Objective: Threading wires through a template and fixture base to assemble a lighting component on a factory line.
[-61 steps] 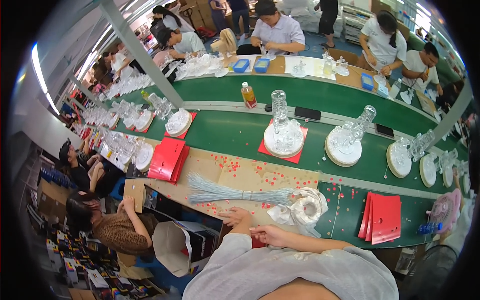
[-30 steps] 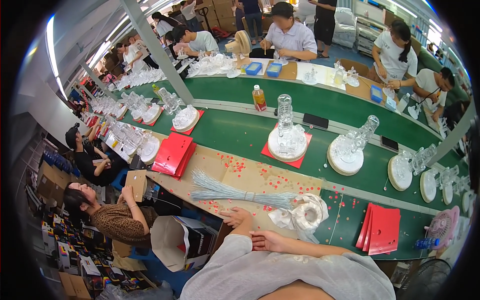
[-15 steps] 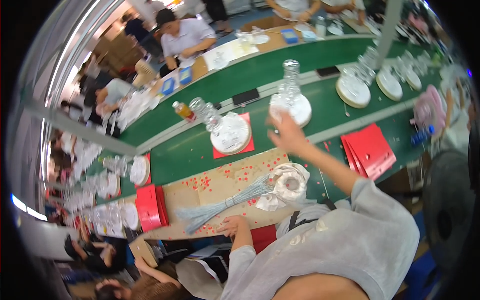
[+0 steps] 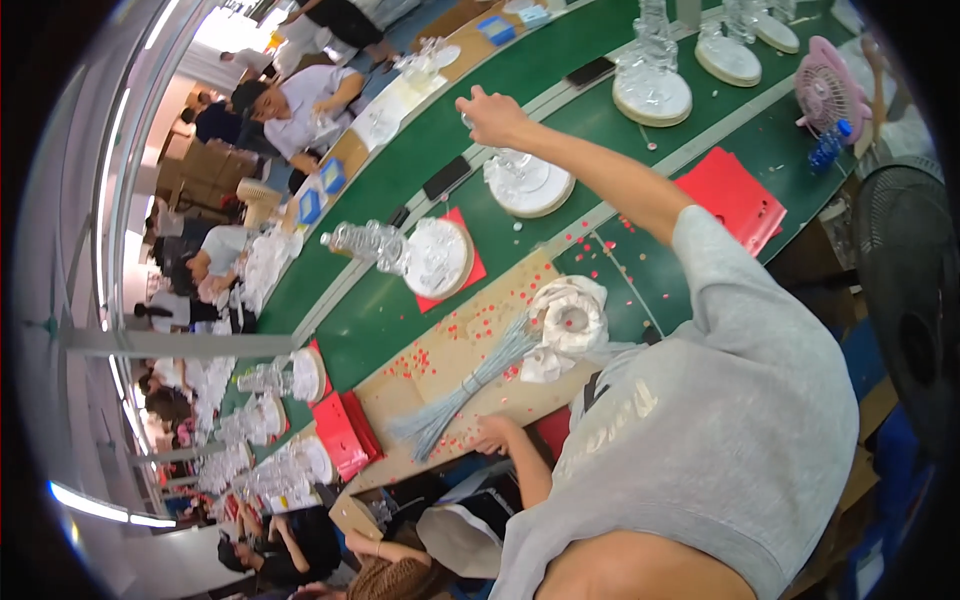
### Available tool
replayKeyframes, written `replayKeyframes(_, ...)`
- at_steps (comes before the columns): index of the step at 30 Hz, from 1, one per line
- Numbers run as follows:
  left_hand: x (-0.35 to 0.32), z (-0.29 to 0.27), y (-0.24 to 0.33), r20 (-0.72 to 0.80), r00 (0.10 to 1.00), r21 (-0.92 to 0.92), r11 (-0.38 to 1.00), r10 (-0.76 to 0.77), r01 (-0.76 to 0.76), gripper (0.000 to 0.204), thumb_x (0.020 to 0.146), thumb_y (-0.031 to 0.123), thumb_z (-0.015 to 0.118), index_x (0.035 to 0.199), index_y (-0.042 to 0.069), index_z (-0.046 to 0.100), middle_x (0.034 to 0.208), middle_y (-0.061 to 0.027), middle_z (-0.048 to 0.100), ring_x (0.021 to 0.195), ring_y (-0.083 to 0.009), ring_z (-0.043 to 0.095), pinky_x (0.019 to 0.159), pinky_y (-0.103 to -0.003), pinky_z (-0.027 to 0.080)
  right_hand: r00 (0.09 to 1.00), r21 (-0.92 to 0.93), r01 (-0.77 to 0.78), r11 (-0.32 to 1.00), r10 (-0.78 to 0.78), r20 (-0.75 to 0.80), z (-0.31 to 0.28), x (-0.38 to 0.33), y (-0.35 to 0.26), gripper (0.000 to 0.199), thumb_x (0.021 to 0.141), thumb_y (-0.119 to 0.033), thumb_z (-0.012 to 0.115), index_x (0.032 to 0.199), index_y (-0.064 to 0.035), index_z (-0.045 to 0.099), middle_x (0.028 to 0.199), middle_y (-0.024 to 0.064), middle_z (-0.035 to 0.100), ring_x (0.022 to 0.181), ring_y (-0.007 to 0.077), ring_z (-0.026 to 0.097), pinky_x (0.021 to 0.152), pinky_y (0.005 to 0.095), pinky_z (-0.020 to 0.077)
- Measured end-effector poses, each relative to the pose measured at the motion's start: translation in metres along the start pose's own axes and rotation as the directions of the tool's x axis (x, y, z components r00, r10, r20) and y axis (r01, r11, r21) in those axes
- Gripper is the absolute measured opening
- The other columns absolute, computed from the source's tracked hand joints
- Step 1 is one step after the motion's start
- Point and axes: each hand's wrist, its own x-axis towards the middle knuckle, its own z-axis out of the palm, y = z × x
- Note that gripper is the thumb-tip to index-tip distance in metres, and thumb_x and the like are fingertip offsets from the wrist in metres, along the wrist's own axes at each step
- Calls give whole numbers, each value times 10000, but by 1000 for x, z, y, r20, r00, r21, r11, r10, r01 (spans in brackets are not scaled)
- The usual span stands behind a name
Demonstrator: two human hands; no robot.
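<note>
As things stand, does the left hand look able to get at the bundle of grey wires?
Yes, most likely: the left hand is at the near edge of the brown board, close to the bundle of grey wires, and nothing tall shows between them.

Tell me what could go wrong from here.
The right hand is up by the clear figure on its round white base, so a bump might topple it. The dark phone near that base could be nudged too. The left hand is close to loose red dots on the brown board and might scatter them.
</note>
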Motion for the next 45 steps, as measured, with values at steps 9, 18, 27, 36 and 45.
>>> replayKeyframes(9, -70, -54, 101, 757, -70, -520, 664, 650, 537, 869, 983, 651, 400, 1505, -44, 379, 1570, -279, 381, 1392, -404, 457, 1124, -554, 372, 774, 343, 625, 701, -612, -160, -132, -61, -134, 423, 665, -96, 751, 1084, -131, 704, 1076, 110, 649, 846, 346, 684, 736, 456, 558)
replayKeyframes(18, -84, -125, 60, 483, -290, 90, 282, 826, 955, 792, 961, 629, 443, 1609, 205, 276, 1674, -121, 236, 1527, -466, 152, 1169, -723, 223, 593, 739, 628, 243, -764, -253, -200, -163, -91, 438, 666, -29, 759, 1099, -75, 715, 1197, 131, 654, 1071, 352, 650, 867, 443, 569)
replayKeyframes(27, 30, -143, -8, 669, 420, -672, 258, 613, 694, 612, 1032, 462, 455, 1540, 121, 424, 1536, -110, 490, 1383, -394, 465, 1180, -571, 352, 790, 540, 159, 827, -435, 432, -40, -273, -39, 668, 689, -68, 784, 1317, -75, 558, 1217, 135, 619, 1149, 351, 599, 958, 456, 520)
replayKeyframes(36, 33, -220, 89, 264, 236, -940, 304, 935, -154, 754, 767, 64, 728, 1472, -57, 488, 1602, -235, 366, 1487, -315, 351, 1235, -403, 209, 858, 629, 11, 778, -330, 393, 78, -346, -50, 657, 698, -104, 814, 1306, -79, 565, 1265, 155, 609, 1211, 357, 578, 995, 467, 502)
replayKeyframes(45, -42, -230, 131, 281, 112, -869, 302, 953, -391, 718, 788, 76, 787, 1446, -36, 524, 1586, -207, 410, 1475, -288, 372, 1213, -401, 269, 870, 339, 44, 940, -203, 449, 43, -353, -16, 580, 745, -84, 796, 1299, -65, 625, 1357, 168, 595, 1332, 338, 516, 1101, 435, 433)
